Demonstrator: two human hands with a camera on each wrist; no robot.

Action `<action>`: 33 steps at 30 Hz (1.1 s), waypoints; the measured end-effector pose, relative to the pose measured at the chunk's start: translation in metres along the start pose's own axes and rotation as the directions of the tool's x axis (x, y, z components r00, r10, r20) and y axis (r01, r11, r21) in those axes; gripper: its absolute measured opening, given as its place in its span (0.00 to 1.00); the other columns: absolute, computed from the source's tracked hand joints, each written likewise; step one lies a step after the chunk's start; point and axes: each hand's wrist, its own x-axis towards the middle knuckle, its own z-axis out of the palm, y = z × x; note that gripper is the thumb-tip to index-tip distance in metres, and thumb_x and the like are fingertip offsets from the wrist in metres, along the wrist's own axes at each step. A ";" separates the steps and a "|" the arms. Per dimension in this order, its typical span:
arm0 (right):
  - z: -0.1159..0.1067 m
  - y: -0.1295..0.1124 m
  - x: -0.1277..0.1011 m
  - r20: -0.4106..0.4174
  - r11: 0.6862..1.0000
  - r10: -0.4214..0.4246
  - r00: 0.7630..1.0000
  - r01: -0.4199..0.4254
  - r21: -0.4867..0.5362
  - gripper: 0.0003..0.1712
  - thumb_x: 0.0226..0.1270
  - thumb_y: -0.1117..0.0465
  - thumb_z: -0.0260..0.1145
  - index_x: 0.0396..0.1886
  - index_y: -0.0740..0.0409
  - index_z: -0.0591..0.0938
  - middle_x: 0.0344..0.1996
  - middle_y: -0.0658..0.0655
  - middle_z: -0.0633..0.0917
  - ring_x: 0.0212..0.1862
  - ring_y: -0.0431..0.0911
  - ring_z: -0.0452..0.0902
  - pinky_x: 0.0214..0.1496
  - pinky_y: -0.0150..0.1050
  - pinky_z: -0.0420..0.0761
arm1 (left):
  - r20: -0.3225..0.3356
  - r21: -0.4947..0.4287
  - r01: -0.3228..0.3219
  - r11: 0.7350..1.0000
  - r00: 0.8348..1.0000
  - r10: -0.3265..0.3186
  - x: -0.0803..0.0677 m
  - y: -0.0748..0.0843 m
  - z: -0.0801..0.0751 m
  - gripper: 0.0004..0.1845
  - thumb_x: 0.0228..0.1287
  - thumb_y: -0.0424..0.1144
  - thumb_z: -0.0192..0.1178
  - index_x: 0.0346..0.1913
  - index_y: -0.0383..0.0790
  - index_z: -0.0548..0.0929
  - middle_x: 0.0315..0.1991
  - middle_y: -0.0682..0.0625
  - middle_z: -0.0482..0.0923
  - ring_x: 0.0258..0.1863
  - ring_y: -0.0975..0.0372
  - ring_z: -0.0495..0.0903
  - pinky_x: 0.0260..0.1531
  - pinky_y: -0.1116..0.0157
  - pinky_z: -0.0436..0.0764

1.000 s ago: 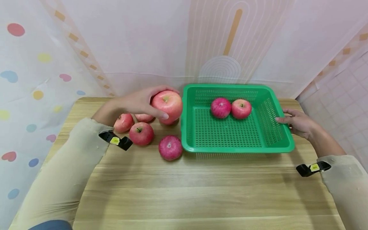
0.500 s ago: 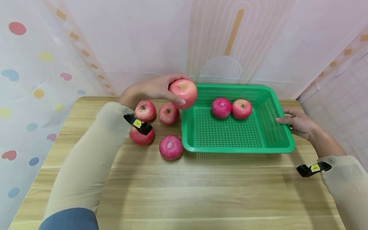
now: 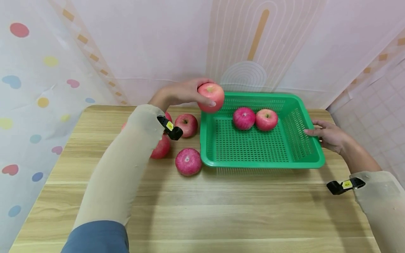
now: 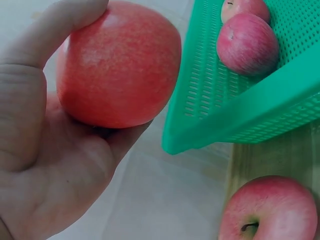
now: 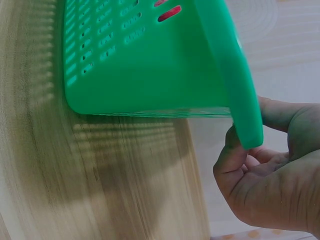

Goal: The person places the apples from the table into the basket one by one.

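My left hand holds a large pink-red apple above the back left corner of a green plastic basket. In the left wrist view the thumb and fingers curl round this apple. Two apples sit side by side in the basket toward its back: a darker crimson apple and a lighter red apple. My right hand grips the basket's right rim, thumb on the inside. The right wrist view shows that rim pinched between thumb and curled fingers.
Left of the basket, several apples rest on the wooden table. They include a red apple by the basket's side and a crimson apple near its front left corner. Others lie partly hidden under the left sleeve. A patterned curtain hangs behind.
My left hand has carried the apple up and to the right, from beside the basket to over its back left corner. The right hand and basket stay put.
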 end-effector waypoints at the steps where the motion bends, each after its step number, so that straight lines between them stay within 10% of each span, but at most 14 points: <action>1: 0.000 0.000 0.000 0.000 1.000 0.002 1.000 -0.002 -0.009 0.09 0.79 0.67 0.58 0.52 0.51 0.72 0.37 0.48 0.84 0.38 0.40 0.84 0.39 0.37 0.86 | -0.010 -0.007 0.001 1.000 1.000 -0.001 0.003 -0.002 0.001 0.33 0.62 0.42 0.69 0.69 0.41 0.70 0.59 0.46 0.76 0.57 0.56 0.75 0.60 0.58 0.76; 33: -0.004 0.003 -0.004 0.000 1.000 -0.005 1.000 0.005 0.019 0.10 0.78 0.68 0.58 0.48 0.47 0.77 0.36 0.49 0.85 0.38 0.41 0.84 0.38 0.37 0.86 | -0.141 0.157 0.136 0.978 0.983 -0.114 0.059 -0.008 0.062 0.37 0.55 0.48 0.75 0.63 0.41 0.68 0.55 0.47 0.76 0.54 0.57 0.75 0.55 0.62 0.77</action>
